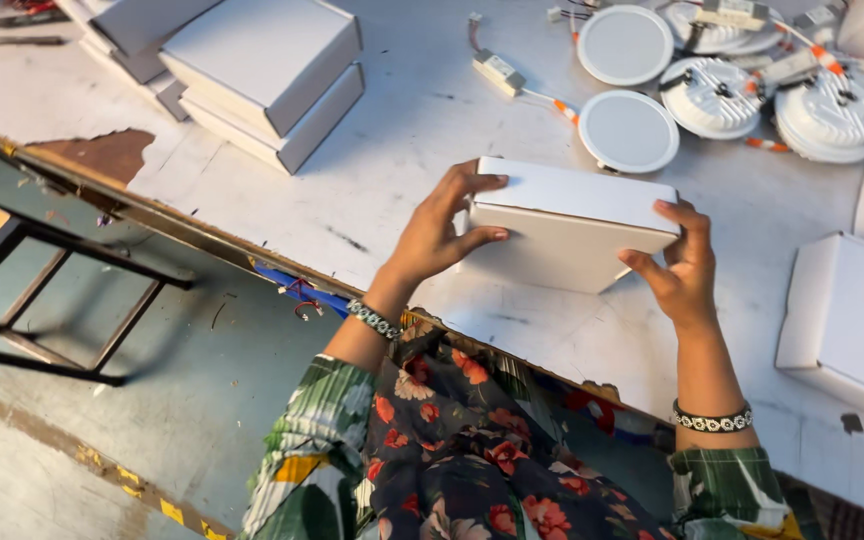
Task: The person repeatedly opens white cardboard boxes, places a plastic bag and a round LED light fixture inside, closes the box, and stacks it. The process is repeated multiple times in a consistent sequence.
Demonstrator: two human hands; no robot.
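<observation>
**Closed white box held between both hands at the table edge**

We have a flat white cardboard box [572,225] gripped between our 2 hands, tilted a little and lifted just above the worn white table [402,150] near its front edge. Our left hand [437,235] clamps the box's left end, thumb on top and fingers curled along the side. Our right hand [680,265] closes on the right corner, fingertips hooked over the upper edge. The flaps look shut, so we judge that we are at the step of handling a packed box, squaring or turning it.

Further out, 2 round white panel lights [627,90] lie face up just beyond the box, wired to a small driver unit [497,72]. To their right, several more lights [782,95] lie with ribbed backs upward. A stack of 2 closed white boxes [267,80] stands at the far left, and another box [847,320] sits at the right edge.

Any next move calls for a firm, level grip with both hands and a clear patch of table, keeping well apart from the loose lights and wires.
</observation>
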